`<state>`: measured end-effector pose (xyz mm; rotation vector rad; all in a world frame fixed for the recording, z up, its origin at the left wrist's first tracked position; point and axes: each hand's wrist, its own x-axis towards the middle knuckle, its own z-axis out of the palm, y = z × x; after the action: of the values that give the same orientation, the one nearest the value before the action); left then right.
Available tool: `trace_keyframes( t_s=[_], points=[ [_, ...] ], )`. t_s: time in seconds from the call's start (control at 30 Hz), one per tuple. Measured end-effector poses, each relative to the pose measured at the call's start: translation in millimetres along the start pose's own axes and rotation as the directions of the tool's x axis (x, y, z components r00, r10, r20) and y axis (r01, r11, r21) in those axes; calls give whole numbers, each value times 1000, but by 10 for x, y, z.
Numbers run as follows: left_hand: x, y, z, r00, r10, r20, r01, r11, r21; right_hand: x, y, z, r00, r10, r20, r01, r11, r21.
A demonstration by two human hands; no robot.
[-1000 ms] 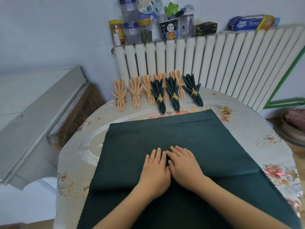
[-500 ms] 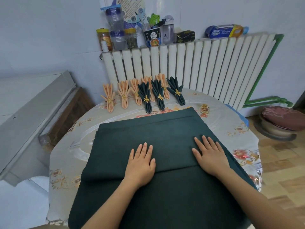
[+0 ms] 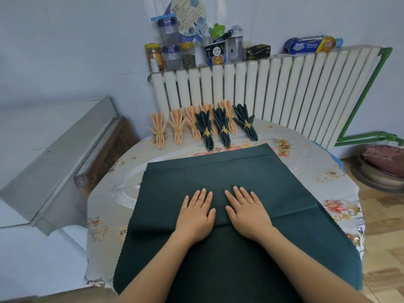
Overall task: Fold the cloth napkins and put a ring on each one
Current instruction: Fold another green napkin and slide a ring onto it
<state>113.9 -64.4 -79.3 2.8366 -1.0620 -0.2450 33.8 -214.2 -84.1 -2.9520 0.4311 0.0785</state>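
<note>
Pressing flat: left hand (image 3: 195, 215), right hand (image 3: 248, 213) | green napkin (image 3: 218, 171) fold crease runs left-right

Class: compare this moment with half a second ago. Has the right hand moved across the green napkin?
Yes. The right hand has slid left along the fold of the green napkin, from near its right edge back to the middle, beside the left hand.

- A table (image 3: 328, 171) under a floral plastic cover carries everything.
- A dark green napkin (image 3: 218, 176) lies spread across its middle.
- Ringed peach and green folded napkins (image 3: 205, 127) line the far edge.
- A loose gold ring (image 3: 284, 145) sits beside the cloth's far right corner.
</note>
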Motion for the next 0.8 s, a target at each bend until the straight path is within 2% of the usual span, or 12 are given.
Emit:
trace_keyframes(
  t_s=[0.23, 0.33, 0.43, 0.53, 0.6, 0.7, 0.8],
  points=[
    [-414, -941, -61, 989, -150, -20, 150, 989, 18, -10, -3, -21, 1000, 14, 24, -14, 1000, -6],
    [-493, -1060, -57, 987, -158, -11, 158, 987, 11, -1, -126, -44, 997, 65, 44, -64, 998, -17],
    [-470, -1015, -94, 986, -166, -29, 166, 986, -4, 42, -390, -69, 999, 25, -31, -25, 1000, 10],
    [-288, -1078, -287, 974, -177, -139, 177, 984, -10, 121, -687, -11, 989, -112, -97, 118, 991, 61],
    [-67, -1155, -459, 965, -177, -195, 178, 984, -14, 152, -777, 65, 983, -132, -126, 139, 989, 51],
    [318, -1323, -635, 964, -204, -171, 196, 979, -60, 172, -770, 160, 980, -92, -175, 101, 994, 45],
    [673, -1459, -749, 965, -249, -87, 241, 966, -89, 190, -772, 214, 968, -74, -239, 86, 995, 43]
  ],
)
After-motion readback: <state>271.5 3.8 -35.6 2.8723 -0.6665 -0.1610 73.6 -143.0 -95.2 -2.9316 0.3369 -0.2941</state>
